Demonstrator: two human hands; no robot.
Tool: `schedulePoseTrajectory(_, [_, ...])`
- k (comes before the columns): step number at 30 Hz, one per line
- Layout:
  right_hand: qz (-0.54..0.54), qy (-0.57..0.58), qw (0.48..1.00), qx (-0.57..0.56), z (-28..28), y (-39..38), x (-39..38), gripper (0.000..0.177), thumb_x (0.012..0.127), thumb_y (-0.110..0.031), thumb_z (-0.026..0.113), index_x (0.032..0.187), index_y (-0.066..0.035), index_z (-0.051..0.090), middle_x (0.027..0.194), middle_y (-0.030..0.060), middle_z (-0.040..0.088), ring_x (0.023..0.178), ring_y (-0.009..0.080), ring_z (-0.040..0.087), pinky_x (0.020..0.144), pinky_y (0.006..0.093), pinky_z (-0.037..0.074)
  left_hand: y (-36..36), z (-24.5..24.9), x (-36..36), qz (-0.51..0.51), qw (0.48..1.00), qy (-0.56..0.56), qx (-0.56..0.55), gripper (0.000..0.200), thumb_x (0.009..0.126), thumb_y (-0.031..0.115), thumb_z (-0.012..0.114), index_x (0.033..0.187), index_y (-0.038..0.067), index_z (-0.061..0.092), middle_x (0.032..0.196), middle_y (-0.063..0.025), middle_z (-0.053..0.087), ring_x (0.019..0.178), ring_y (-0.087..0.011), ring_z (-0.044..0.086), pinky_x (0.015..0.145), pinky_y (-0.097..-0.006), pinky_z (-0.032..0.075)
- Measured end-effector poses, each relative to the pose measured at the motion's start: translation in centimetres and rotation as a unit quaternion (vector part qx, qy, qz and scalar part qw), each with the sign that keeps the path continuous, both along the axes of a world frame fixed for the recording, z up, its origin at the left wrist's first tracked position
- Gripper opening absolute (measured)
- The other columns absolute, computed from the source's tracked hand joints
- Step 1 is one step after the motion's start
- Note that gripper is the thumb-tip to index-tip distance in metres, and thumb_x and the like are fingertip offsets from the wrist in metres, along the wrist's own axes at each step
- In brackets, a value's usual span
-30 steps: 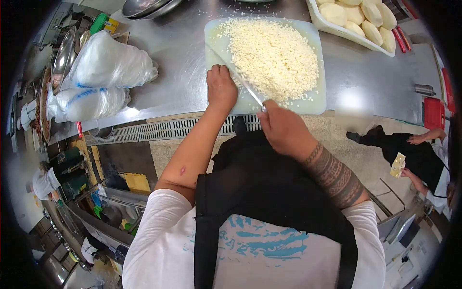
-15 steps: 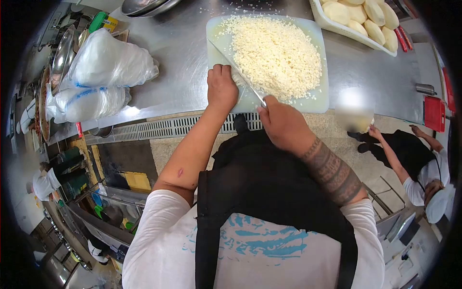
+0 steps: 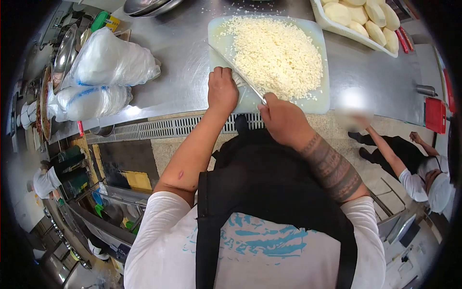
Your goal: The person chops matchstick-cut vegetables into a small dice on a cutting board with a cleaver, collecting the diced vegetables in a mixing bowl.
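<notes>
My right hand [image 3: 286, 118] is closed round the handle of a long kitchen knife [image 3: 249, 82]. The blade slants up and left across a pale cutting board [image 3: 314, 100], its tip near the left edge. Beside the blade, my left hand [image 3: 223, 90] rests on the board's lower left with fingers curled down. Pale cut strips of vegetable [image 3: 237, 80] show at its fingertips, between hand and blade; the rest is hidden under the fingers. A wide heap of finely chopped pale vegetable [image 3: 279, 55] covers most of the board, to the right of the knife.
A white basket [image 3: 337, 32] of peeled, pale, potato-like vegetables [image 3: 358, 14] stands at the back right. Filled plastic bags [image 3: 108, 60] lie on the left of the steel table [image 3: 178, 58]. Metal bowls [image 3: 149, 6] sit at the back. Another person [image 3: 418, 168] stands at right.
Both hands and the knife hold nearly the same places; the view has shifted slightly. The person at right has moved their arms.
</notes>
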State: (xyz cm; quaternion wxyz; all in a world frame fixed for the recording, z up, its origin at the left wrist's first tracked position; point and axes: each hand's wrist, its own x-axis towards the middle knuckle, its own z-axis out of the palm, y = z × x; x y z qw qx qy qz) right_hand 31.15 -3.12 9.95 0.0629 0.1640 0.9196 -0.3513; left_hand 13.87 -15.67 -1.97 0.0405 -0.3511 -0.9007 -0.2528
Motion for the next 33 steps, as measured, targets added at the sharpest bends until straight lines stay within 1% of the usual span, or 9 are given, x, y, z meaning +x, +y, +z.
schedulePoseTrajectory(5, [0.01, -0.026, 1.0, -0.004, -1.0, -0.2, 0.6, 0.029, 0.107, -0.028, 0.053, 0.106, 0.001, 0.054, 0.083, 0.0266, 0.07, 0.083, 0.0472, 0.071, 0.076, 0.0575, 0.055, -0.1, -0.3, 0.2, -0.002, 1.0, -0.002, 0.027, 0.017, 0.092, 0.003, 0.058, 0.108, -0.002, 0.065, 0.109, -0.0205, 0.06, 0.1, -0.0406, 0.058, 0.09, -0.05, 0.05])
schedulePoseTrajectory(8, [0.007, 0.041, 0.999, -0.002, -0.9, 0.2, 0.1, 0.028, 0.108, -0.028, 0.053, 0.107, 0.0, 0.053, 0.081, 0.0277, 0.068, 0.082, 0.0494, 0.067, 0.074, 0.0594, 0.052, 0.0, 0.1, 0.4, 0.009, 1.0, -0.001, 0.017, 0.017, 0.092, 0.001, 0.058, 0.108, -0.002, 0.065, 0.11, -0.021, 0.06, 0.1, -0.0407, 0.058, 0.09, -0.0501, 0.05])
schedulePoseTrajectory(11, [0.03, -0.022, 0.999, -0.021, 0.9, 0.3, 0.3, 0.03, 0.108, -0.029, 0.052, 0.104, 0.001, 0.054, 0.084, 0.0258, 0.07, 0.081, 0.0462, 0.071, 0.075, 0.0557, 0.056, 0.1, 0.4, 0.7, 0.022, 1.0, -0.019, 0.0, 0.017, 0.092, 0.002, 0.058, 0.108, -0.003, 0.064, 0.109, -0.0214, 0.06, 0.1, -0.041, 0.058, 0.09, -0.0504, 0.05])
schedulePoseTrajectory(17, [0.023, 0.035, 0.999, 0.017, 0.6, 0.6, 0.0, 0.029, 0.108, -0.028, 0.053, 0.102, 0.0, 0.054, 0.083, 0.0253, 0.07, 0.079, 0.0449, 0.071, 0.075, 0.0549, 0.056, -0.4, -0.2, 0.9, 0.02, 1.0, -0.002, 0.015, 0.019, 0.091, 0.002, 0.059, 0.109, -0.003, 0.064, 0.109, -0.0213, 0.058, 0.1, -0.0415, 0.057, 0.091, -0.0503, 0.05])
schedulePoseTrajectory(19, [0.048, -0.025, 0.998, -0.011, 1.2, 0.4, 0.5, 0.029, 0.107, -0.029, 0.053, 0.103, 0.0, 0.054, 0.084, 0.0254, 0.07, 0.079, 0.0457, 0.071, 0.075, 0.0556, 0.056, -0.4, 0.2, 1.1, 0.02, 1.0, -0.007, 0.018, 0.019, 0.091, 0.002, 0.059, 0.109, -0.003, 0.065, 0.109, -0.0213, 0.058, 0.1, -0.0415, 0.057, 0.091, -0.0503, 0.05])
schedulePoseTrajectory(23, [0.034, 0.023, 0.999, 0.008, -1.7, 1.4, -0.5, 0.029, 0.107, -0.029, 0.054, 0.104, 0.0, 0.054, 0.084, 0.0258, 0.07, 0.08, 0.047, 0.07, 0.075, 0.0566, 0.055, -0.4, 0.1, 1.2, 0.026, 1.0, -0.007, 0.002, 0.019, 0.09, 0.001, 0.06, 0.108, -0.003, 0.065, 0.109, -0.0215, 0.058, 0.1, -0.0415, 0.057, 0.09, -0.0504, 0.05])
schedulePoseTrajectory(25, [0.042, -0.019, 0.999, -0.018, 1.4, 1.0, 0.1, 0.029, 0.107, -0.028, 0.054, 0.104, 0.0, 0.054, 0.084, 0.026, 0.07, 0.081, 0.0478, 0.07, 0.076, 0.0575, 0.055, -0.7, 0.2, 1.3, 0.028, 1.0, -0.014, -0.005, 0.019, 0.09, 0.001, 0.06, 0.108, -0.002, 0.064, 0.108, -0.0215, 0.058, 0.1, -0.0414, 0.057, 0.09, -0.0506, 0.05])
schedulePoseTrajectory(30, [0.04, -0.015, 0.999, -0.027, -1.4, 1.3, -0.3, 0.027, 0.107, -0.028, 0.054, 0.107, -0.001, 0.052, 0.084, 0.0266, 0.069, 0.081, 0.0489, 0.068, 0.075, 0.059, 0.053, -0.5, 0.2, 1.4, 0.036, 0.999, -0.02, -0.004, 0.018, 0.089, 0.0, 0.06, 0.107, -0.001, 0.063, 0.107, -0.0214, 0.058, 0.099, -0.0412, 0.057, 0.088, -0.051, 0.049])
schedulePoseTrajectory(33, [0.047, -0.017, 0.998, -0.048, 0.6, 1.2, 0.3, 0.026, 0.108, -0.028, 0.053, 0.109, -0.002, 0.051, 0.084, 0.027, 0.068, 0.081, 0.0498, 0.066, 0.074, 0.06, 0.051, -1.1, 0.2, 1.5, 0.022, 1.0, -0.016, 0.0, 0.019, 0.089, -0.001, 0.06, 0.108, -0.002, 0.063, 0.107, -0.0215, 0.058, 0.099, -0.0414, 0.056, 0.088, -0.0512, 0.049])
